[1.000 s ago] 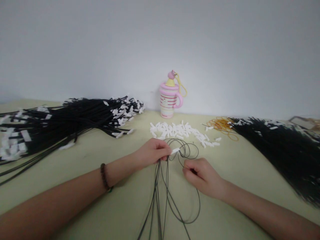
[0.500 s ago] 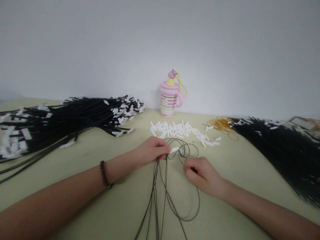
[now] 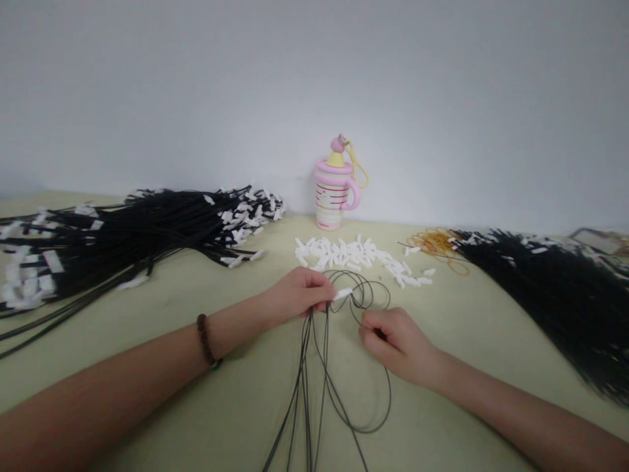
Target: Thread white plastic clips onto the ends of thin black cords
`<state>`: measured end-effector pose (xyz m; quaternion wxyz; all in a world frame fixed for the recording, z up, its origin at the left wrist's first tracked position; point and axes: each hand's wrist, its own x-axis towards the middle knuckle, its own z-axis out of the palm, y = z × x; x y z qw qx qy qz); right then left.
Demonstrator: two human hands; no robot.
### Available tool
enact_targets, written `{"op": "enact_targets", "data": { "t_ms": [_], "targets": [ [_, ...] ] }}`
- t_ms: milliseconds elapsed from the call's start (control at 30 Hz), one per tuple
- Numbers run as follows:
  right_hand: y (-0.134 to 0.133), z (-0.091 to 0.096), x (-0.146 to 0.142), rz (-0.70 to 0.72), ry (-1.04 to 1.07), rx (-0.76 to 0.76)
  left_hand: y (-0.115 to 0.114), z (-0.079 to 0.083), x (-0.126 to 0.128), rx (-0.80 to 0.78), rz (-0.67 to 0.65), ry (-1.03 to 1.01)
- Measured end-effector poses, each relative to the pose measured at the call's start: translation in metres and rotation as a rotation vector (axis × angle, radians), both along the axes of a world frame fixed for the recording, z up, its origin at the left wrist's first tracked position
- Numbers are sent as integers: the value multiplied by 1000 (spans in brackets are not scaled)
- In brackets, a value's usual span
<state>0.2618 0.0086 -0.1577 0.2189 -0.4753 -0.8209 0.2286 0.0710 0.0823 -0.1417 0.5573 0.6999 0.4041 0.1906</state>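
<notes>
One slim white plastic sleeve [image 3: 343, 294] pinched in your left hand [image 3: 307, 292], middle of the pale green desk [image 3: 236, 419]; right hand [image 3: 398, 344] grip closed on thin black cord [image 3: 390, 396]. Looks part-done. Loads of loose white sleeves [image 3: 334, 252] toward the back edge seem untouched.

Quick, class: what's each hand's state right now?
Left hand: closed, pinching a white piece and dark cords.
Right hand: closed, gripping a dark cord.
</notes>
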Motion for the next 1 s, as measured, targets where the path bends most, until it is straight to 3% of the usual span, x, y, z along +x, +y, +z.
{"op": "enact_targets", "data": {
  "t_ms": [467, 700, 1000],
  "targets": [
    [0, 1, 0, -11, 22, 24, 0, 0, 0, 11, -11, 7],
    [-4, -3, 0, -134, 38, 141, 0, 1, -2, 5, -42, -6],
    [-7, -8, 0, -105, -66, 213, -2, 1, 0, 107, -129, 40]
  ]
}}
